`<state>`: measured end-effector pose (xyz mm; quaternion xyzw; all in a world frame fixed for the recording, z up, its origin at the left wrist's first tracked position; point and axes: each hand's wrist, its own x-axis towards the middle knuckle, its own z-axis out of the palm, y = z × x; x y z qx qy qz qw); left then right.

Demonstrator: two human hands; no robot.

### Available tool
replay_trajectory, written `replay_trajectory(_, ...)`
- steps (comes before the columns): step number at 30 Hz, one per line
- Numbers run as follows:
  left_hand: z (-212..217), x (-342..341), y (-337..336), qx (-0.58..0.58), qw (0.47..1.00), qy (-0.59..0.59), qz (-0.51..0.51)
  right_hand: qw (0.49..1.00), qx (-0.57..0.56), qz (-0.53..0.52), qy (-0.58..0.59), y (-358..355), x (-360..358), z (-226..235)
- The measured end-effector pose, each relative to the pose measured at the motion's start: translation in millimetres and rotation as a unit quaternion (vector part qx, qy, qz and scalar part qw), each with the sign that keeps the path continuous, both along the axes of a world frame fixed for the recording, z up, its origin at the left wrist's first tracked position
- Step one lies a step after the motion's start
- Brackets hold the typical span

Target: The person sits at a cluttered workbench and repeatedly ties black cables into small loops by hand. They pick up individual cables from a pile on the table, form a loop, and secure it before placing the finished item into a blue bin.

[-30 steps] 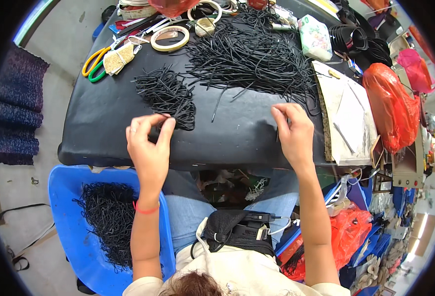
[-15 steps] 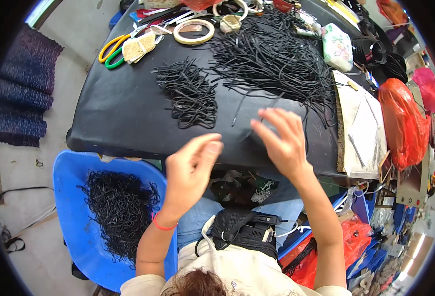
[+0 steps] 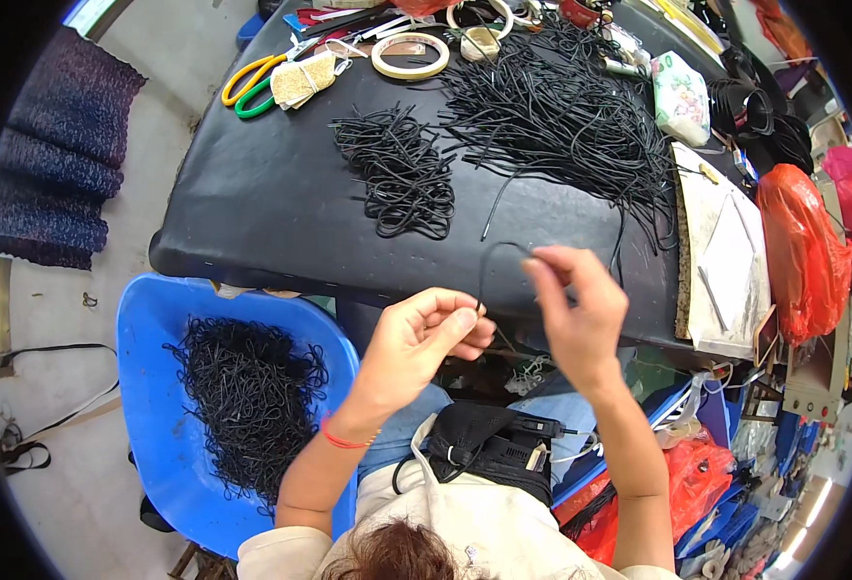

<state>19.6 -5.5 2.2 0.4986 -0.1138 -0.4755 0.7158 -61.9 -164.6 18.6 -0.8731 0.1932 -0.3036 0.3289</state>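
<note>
A thin black cord [image 3: 485, 271] arches between my two hands just off the table's front edge. My left hand [image 3: 433, 333] pinches it between thumb and fingers, and a short end hangs below. At the cord's other side, my right hand [image 3: 580, 300] has thumb and forefinger closed on it. Beyond my hands, a small heap of looped black cords [image 3: 402, 174] lies on the black table [image 3: 281, 203]. To its right spreads a larger pile of loose black cords [image 3: 571, 116], one strand trailing toward me.
Left of my legs stands a blue tub [image 3: 145, 387] holding tangled black cords [image 3: 252, 406]. Scissors [image 3: 252, 87] and a tape roll [image 3: 410, 56] lie at the back. A pale board [image 3: 721, 261] and a red plastic bag [image 3: 798, 261] are at the right.
My hands, apart and seemingly without a cord half a second ago, now hold a black cord between them. The right hand has come lower and its fingers have closed. The view has shifted slightly.
</note>
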Motion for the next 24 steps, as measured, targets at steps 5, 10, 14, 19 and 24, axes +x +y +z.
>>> replay_trajectory(5,-11.5,-8.8,-14.1,-0.018,0.988,-0.033,0.149,0.990,0.074,0.123,0.008,32.0,8.5,6.5)
replay_trajectory(10,-10.7,-9.5,-11.4,0.007,0.984,-0.084,0.155,0.987,0.091,0.130,0.003,36.2,8.8,0.8)
replay_trajectory(14,-16.5,-5.9,-10.8,-0.102,0.976,0.011,0.195,0.990,0.065,0.125,0.009,34.6,5.5,2.2)
replay_trajectory(19,-9.5,6.8,-1.0,-0.147,0.969,0.148,0.131,0.992,-0.064,0.110,0.008,24.8,-4.5,0.4)
replay_trajectory(24,-1.8,-2.2,-3.4,-0.043,0.996,0.051,0.058,0.977,-0.160,0.136,-0.031,26.1,2.4,-0.5)
